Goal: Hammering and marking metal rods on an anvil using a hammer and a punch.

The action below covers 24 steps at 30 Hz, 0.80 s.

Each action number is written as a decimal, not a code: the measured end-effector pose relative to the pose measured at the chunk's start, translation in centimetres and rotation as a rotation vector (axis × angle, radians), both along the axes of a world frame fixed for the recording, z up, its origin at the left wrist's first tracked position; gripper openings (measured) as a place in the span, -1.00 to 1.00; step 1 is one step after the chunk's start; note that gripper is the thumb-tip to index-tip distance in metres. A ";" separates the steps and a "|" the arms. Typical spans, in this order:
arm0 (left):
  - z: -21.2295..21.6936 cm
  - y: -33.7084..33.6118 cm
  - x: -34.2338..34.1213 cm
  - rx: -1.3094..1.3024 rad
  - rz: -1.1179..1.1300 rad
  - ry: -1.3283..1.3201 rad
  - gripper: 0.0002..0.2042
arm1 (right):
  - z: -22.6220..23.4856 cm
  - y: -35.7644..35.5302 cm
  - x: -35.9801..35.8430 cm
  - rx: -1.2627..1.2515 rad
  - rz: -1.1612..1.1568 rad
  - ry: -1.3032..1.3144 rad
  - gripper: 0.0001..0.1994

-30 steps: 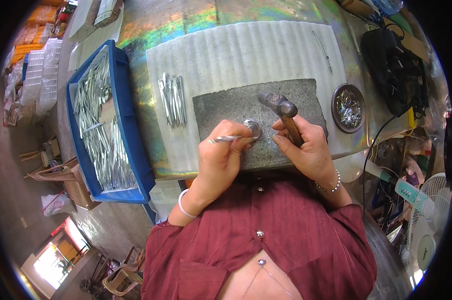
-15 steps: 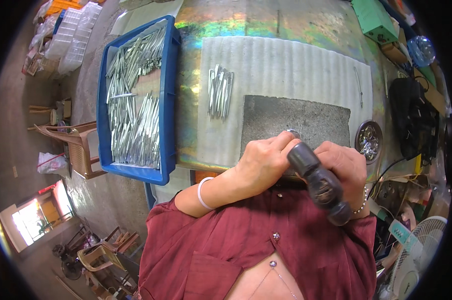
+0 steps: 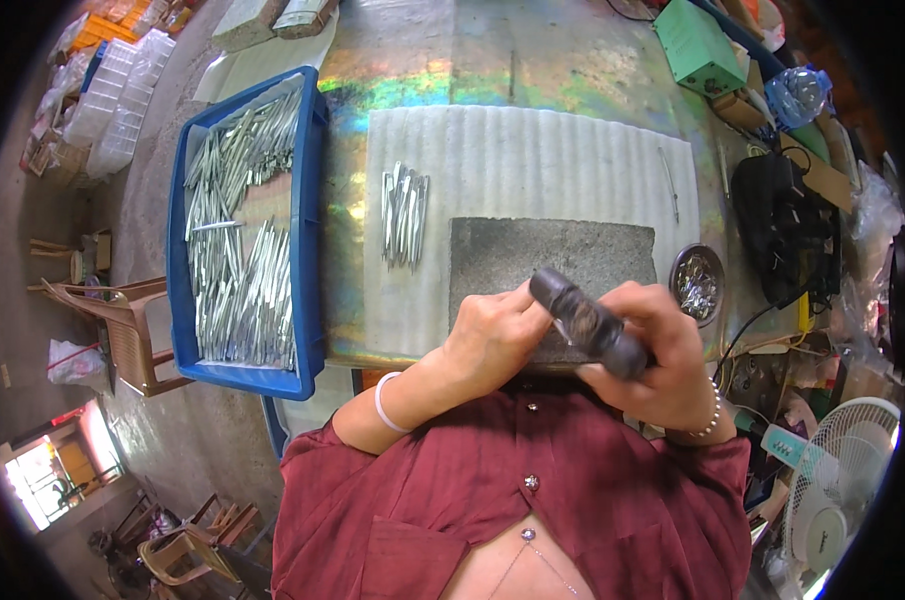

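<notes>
A dark ball-peen hammer (image 3: 585, 322) is in my right hand (image 3: 668, 345), its head over the near edge of a rough grey slab (image 3: 563, 250). The fingers curl around the handle, which is mostly hidden. Beside the hammer's face, my left hand (image 3: 498, 335) has its fingers pinched together. What they hold is hidden behind the hammer head and fingers. The slab lies on a white foam sheet (image 3: 533, 150). On the same sheet, left of the slab, is a small bunch of thin silvery metal strips (image 3: 405, 218).
A blue tray (image 3: 313, 240) full of similar strips stands at the left. Right of the slab sits a round bowl (image 3: 697, 285) of small shiny parts. One thin metal rod (image 3: 670, 185) lies near the sheet's right edge. A black bag (image 3: 783, 225) and green box (image 3: 700, 45) are farther right.
The whole view has shifted, so the table appears lower and more to the left. The hammer head has moved forward over the slab's near edge, and my right hand has turned with it.
</notes>
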State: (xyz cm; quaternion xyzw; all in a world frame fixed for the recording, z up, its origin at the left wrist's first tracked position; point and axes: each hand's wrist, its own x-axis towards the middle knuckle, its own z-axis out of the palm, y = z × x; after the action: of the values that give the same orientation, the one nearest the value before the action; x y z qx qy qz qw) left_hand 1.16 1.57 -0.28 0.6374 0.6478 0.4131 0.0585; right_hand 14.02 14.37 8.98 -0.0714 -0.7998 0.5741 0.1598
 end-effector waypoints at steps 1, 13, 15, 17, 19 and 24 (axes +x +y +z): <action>0.8 0.0 0.0 -0.022 0.056 -0.039 -0.82 | 0.4 -0.1 0.7 0.008 -0.004 0.000 -0.68; 0.7 0.0 -0.4 -0.058 0.031 -0.070 -0.80 | 3.3 0.8 4.6 0.399 0.019 -0.020 -0.64; 0.7 0.0 -0.4 -0.055 0.031 -0.073 -0.80 | 3.8 0.7 4.5 0.480 0.069 -0.078 -0.53; 0.6 0.0 -0.4 -0.062 0.030 -0.083 -0.79 | 4.1 0.3 4.5 0.536 0.062 -0.070 -0.52; 0.8 0.1 -0.3 -0.066 0.017 -0.093 -0.79 | 4.2 0.1 4.9 0.597 0.050 -0.069 -0.50; 0.5 0.0 -0.3 -0.057 0.027 -0.081 -0.78 | 3.9 -0.1 4.5 0.700 0.059 -0.078 -0.48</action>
State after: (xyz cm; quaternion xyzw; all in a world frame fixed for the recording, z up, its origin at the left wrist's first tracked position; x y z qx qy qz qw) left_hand 0.86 1.58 0.23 0.6094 0.6649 0.4208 0.0974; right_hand 18.56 14.24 12.91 -0.0110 -0.9554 0.2665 0.1270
